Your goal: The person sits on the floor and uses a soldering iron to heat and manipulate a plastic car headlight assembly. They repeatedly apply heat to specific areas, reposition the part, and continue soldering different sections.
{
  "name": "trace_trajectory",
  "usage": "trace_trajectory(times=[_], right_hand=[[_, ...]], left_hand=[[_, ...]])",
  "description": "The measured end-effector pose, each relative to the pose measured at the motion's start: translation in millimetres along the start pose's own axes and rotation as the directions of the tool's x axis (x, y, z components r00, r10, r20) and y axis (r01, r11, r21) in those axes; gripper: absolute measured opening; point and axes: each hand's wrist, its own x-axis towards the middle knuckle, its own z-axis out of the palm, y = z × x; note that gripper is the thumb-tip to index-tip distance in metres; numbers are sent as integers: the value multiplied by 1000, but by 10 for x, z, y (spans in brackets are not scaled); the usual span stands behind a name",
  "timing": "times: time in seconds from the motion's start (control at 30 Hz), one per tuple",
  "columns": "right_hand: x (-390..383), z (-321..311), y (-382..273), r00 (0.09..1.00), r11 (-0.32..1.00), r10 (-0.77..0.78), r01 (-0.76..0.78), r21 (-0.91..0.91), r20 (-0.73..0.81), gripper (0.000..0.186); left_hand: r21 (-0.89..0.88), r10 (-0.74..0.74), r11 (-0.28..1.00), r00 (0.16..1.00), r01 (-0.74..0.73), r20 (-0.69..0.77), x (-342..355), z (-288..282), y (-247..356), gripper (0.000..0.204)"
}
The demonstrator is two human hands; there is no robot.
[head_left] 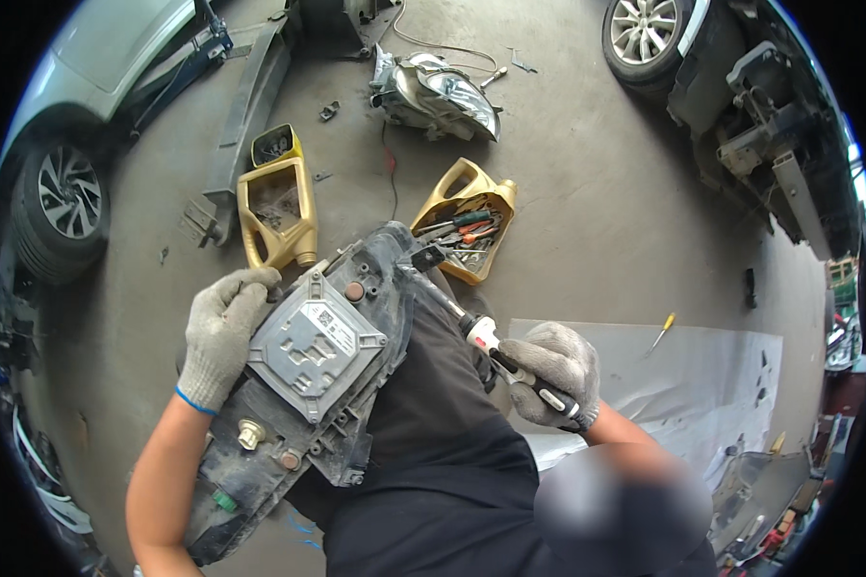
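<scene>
The dark lamp housing [269, 415] lies across the lap, its long axis slanting from near left to far right, with a square metal module [308, 348] facing up. The left grip [226, 332] is at its left edge; whether the fingers clasp it, I cannot tell. The right grip [553, 375] wraps around a white-and-black tool [481, 333] pointing far left, toward the housing's far end. Just beyond lie a cut-open yellow jug [307, 213] and a tool-filled jug [509, 195]; farther off, a headlamp [438, 96].
</scene>
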Motion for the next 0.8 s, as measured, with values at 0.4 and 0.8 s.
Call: trace_trajectory(times=[0.4, 0.8], right_hand=[[-101, -93, -20, 989, 982, 17, 12, 188, -148, 48], [-472, -111, 28, 993, 991, 2, 14, 136, -117, 45]], left_hand=[[705, 254, 612, 933, -359, 254, -497, -110, 342, 75], [446, 5, 882, 951, -150, 309, -96, -121, -82, 61]])
